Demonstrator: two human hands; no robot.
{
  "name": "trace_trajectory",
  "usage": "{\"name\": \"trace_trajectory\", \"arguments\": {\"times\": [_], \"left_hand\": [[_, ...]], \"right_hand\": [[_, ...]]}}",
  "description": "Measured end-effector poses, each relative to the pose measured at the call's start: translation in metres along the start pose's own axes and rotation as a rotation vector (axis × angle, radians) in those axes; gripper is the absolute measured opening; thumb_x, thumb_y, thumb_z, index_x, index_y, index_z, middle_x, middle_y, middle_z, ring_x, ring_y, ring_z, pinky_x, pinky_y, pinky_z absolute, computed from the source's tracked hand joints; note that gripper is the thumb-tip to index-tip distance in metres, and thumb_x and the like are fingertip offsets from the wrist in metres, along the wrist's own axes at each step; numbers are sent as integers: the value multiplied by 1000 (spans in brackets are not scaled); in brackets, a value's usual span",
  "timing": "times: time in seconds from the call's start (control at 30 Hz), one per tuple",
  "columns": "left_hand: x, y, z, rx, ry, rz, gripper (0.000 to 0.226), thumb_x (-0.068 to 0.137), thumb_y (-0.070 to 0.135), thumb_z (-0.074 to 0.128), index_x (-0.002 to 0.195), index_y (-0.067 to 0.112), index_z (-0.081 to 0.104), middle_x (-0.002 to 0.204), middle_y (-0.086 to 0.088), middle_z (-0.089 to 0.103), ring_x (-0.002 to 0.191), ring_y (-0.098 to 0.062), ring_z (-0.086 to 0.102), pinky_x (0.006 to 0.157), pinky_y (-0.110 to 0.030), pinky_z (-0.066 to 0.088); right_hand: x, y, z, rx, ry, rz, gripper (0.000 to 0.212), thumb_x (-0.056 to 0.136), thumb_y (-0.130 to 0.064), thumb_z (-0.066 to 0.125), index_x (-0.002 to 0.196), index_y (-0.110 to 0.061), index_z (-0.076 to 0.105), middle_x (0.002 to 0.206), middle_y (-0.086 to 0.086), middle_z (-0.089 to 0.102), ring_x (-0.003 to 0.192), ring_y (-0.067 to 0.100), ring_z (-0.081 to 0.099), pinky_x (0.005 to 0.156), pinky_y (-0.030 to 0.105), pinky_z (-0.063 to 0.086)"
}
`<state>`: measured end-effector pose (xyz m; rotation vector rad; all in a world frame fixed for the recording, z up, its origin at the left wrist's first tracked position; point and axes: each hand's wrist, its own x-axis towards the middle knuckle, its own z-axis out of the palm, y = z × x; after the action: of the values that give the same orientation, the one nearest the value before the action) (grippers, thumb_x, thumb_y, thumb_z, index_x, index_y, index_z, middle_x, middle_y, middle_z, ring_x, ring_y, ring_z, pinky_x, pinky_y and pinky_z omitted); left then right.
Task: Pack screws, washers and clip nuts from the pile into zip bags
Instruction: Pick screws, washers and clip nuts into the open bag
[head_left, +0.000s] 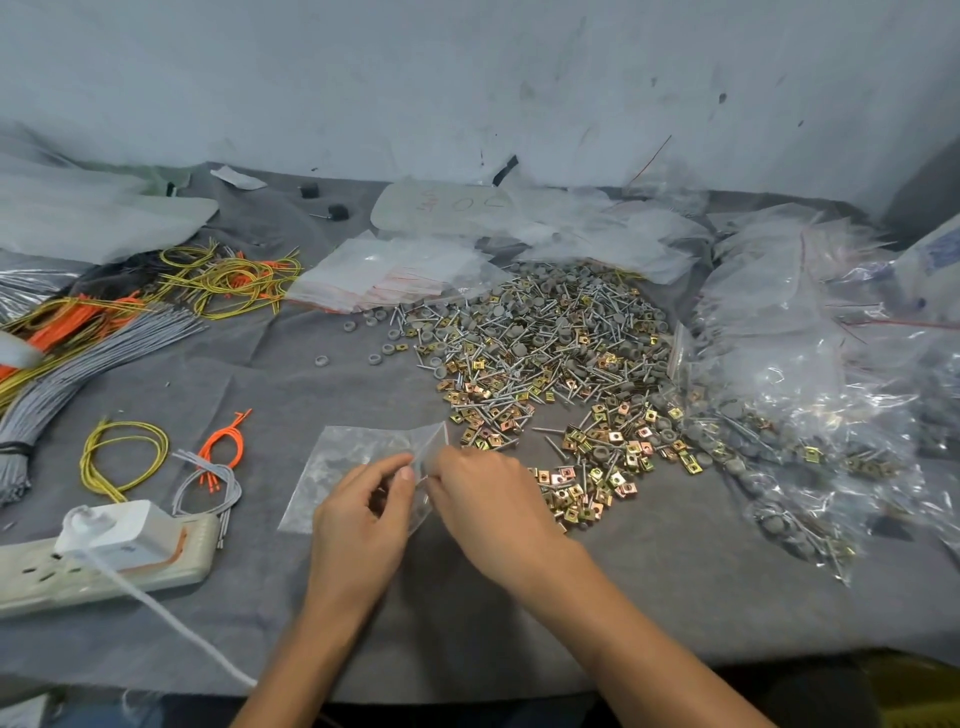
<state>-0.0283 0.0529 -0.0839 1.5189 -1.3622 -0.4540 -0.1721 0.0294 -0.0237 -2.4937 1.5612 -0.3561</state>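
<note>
At the far left edge of the counter (675, 582) lies a power strip (47, 577) with a white charger (122, 530) plugged in it. Behind it are a thick bundle of grey wires (78, 358), a yellow-green wire loop (124, 457) and a few short orange wires (226, 441).

More to the middle, a clear zip bag (348, 457) lies flat on the grey cloth, with its right end raised. The left hand (358, 514) pinches this end between thumb and forefinger; the other fingers are curled under. The right hand (488, 504) is just beside it, back upward, and its curled fingers grip the same end of the bag. I cannot tell if something is already inside the bag.

Behind the hands, a stack of empty zip bags (395, 275) lies near the wall side. To the right of it is the big pile (545, 338) of screws, grey washers (387, 349) and gold clip nuts (587, 491); the clip nuts reach almost to the right hand. At the far right, many filled bags (789, 426) lie in a heap.
</note>
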Motion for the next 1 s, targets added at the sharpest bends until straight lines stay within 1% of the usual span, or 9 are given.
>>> {"name": "trace_trajectory", "arguments": {"times": [0.1, 0.2, 0.27, 0.33, 0.5, 0.6, 0.77, 0.9, 1.0], "left_hand": [[-2, 3, -1, -21, 18, 13, 14, 94, 25, 65, 104, 26, 75, 95, 19, 71, 87, 4, 64, 75, -4, 43], [-2, 3, -3, -27, 28, -6, 14, 95, 24, 67, 105, 24, 76, 95, 16, 72, 85, 1, 64, 73, -5, 42], [-2, 3, -2, -36, 13, -20, 15, 94, 19, 68, 106, 23, 76, 93, 12, 72, 81, -5, 64, 70, -8, 44], [-2, 4, -1, -38, 3, -28, 15, 93, 19, 69, 106, 23, 76, 91, 10, 72, 78, -8, 63, 68, -11, 45], [-2, 3, -1, -56, 8, -27, 17, 93, 18, 70, 104, 28, 75, 91, 12, 72, 76, -9, 63, 68, -12, 45], [-3, 5, -1, -55, 14, -22, 17, 92, 16, 71, 103, 29, 75, 89, 11, 72, 76, -9, 63, 67, -12, 46], [-3, 6, -2, -48, 0, -28, 15, 92, 17, 70, 105, 23, 76, 91, 10, 73, 76, -10, 63, 68, -14, 46], [-3, 8, -3, -40, -4, -31, 15, 92, 18, 70, 106, 22, 76, 93, 10, 73, 76, -10, 63, 68, -13, 45], [-3, 9, -3, -39, -1, -22, 15, 92, 17, 70, 105, 22, 76, 93, 10, 73, 76, -8, 63, 68, -13, 45]], "right_hand": [[-1, 1, 0, 164, 10, -16, 23, 103, -38, 49, 107, -19, 60, 107, 4, 69, 102, 31, 63, 79, 40, 47], [-3, 15, -8, 407, 46, 53, 13, 99, -39, 55, 105, -29, 62, 98, -5, 73, 92, 20, 66, 79, 36, 51], [3, 43, -17, 320, 96, 144, 9, 99, -33, 56, 98, -28, 63, 90, -9, 70, 82, 18, 64, 74, 34, 52], [12, 75, -29, 67, 111, 221, 13, 99, -27, 54, 89, -25, 63, 86, -10, 63, 81, 16, 61, 72, 36, 53], [21, 110, -32, -237, -91, 289, 20, 98, -30, 56, 85, -15, 59, 95, 3, 59, 93, 28, 59, 72, 37, 47], [20, 112, -28, -202, -136, 279, 27, 98, -33, 58, 78, -17, 49, 91, 5, 58, 91, 29, 59, 74, 41, 52], [19, 109, -25, -212, -169, 250, 31, 96, -20, 49, 67, -17, 38, 75, -2, 40, 80, 28, 50, 66, 36, 39], [17, 97, -31, -123, -123, 227, 22, 96, -22, 51, 77, -13, 50, 84, 0, 54, 79, 24, 55, 66, 36, 46], [12, 73, -35, 120, -90, 164, 24, 95, -25, 53, 82, -9, 65, 80, 6, 68, 74, 23, 64, 65, 38, 54]]}}
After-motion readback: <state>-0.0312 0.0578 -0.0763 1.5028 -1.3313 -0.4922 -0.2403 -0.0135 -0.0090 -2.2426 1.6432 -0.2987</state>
